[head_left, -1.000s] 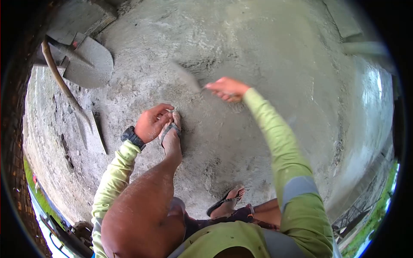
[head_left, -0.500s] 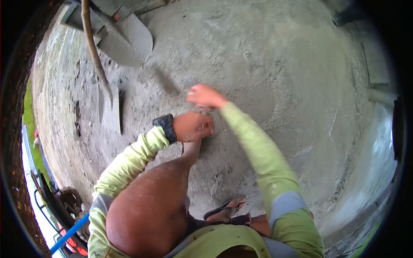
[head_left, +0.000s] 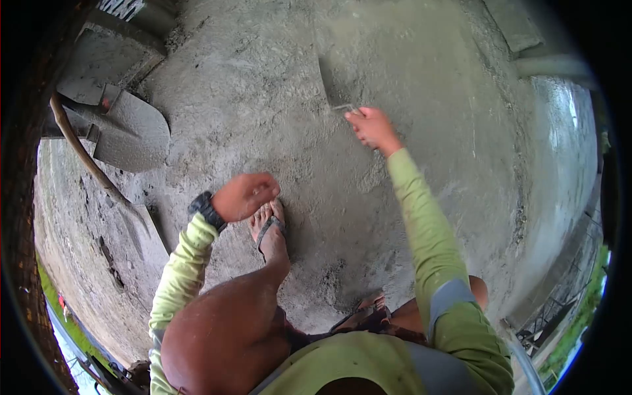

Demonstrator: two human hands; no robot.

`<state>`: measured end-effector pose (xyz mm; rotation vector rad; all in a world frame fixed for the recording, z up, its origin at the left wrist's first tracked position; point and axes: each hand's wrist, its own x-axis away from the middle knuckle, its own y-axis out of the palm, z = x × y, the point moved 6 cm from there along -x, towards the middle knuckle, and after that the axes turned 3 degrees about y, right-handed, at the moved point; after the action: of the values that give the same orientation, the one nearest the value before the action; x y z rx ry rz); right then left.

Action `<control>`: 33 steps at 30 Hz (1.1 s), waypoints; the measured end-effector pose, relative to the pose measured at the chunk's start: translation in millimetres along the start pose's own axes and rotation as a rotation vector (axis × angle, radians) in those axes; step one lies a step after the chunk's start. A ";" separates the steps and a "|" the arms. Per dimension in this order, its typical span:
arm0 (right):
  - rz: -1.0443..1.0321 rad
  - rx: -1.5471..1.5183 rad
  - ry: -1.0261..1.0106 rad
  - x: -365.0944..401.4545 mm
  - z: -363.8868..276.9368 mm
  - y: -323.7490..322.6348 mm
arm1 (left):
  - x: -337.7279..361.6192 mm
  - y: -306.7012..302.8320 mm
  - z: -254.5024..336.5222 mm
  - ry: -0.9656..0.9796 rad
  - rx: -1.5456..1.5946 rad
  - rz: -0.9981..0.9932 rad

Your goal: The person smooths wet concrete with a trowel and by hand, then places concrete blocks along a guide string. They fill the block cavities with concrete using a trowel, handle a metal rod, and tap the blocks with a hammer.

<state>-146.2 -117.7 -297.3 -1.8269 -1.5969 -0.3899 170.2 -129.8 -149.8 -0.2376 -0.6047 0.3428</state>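
Note:
My right hand [head_left: 373,129] is closed around the handle of a trowel [head_left: 327,82]. The trowel's narrow blade points away from me, close over the rough wet concrete [head_left: 421,85]. Bent at the knee in front of me, my leg [head_left: 230,322] ends in a sandalled foot [head_left: 268,230] on the concrete. Just above those toes hovers my left hand [head_left: 247,196], its fingers curled in a loose fist with nothing showing in them. A dark band [head_left: 207,209] wraps the left wrist.
A shovel with a broad grey blade [head_left: 135,135] lies at the left. Beside it, a wooden-handled tool [head_left: 89,151] rests with its flat blade on the ground. A cement-stained box [head_left: 108,56] stands at upper left, and a pipe [head_left: 556,67] juts in at upper right.
My right hand has swung the trowel outward to the right, away from my left hand. The left hand has shifted left, uncovering the foot. The view has turned, so the shovels sit farther left.

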 end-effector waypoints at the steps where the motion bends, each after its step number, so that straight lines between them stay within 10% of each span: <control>1: 0.220 0.182 -0.171 10.7 -20.1 18.4 | -11.7 -3.0 4.3 0.019 0.109 -0.013; 6: -0.028 0.011 -0.458 -29.8 -115.6 177.8 | -62.9 -42.1 89.4 0.188 0.127 -0.084; 9: -0.111 0.235 -0.212 -78.6 -166.0 211.9 | -83.2 -62.6 124.9 0.384 0.103 -0.127; 18: 0.130 -0.206 0.130 -48.2 -61.3 12.2 | -107.5 -178.9 63.7 0.390 0.254 0.101; 22: 0.324 0.162 0.120 28.4 -35.2 -8.5 | -87.9 -256.4 62.1 0.352 0.333 0.253; 29: -0.161 0.271 0.009 22.1 -41.9 31.9 | -105.9 -223.9 214.2 0.539 -0.034 0.098; 33: 0.077 0.526 0.010 -4.6 9.9 -88.2 | -95.7 -201.2 240.0 0.450 -0.384 -0.005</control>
<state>-233.6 -112.5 -282.1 -1.4679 -1.4450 0.0580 4.0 -322.5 56.2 -0.6626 -0.2207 0.1558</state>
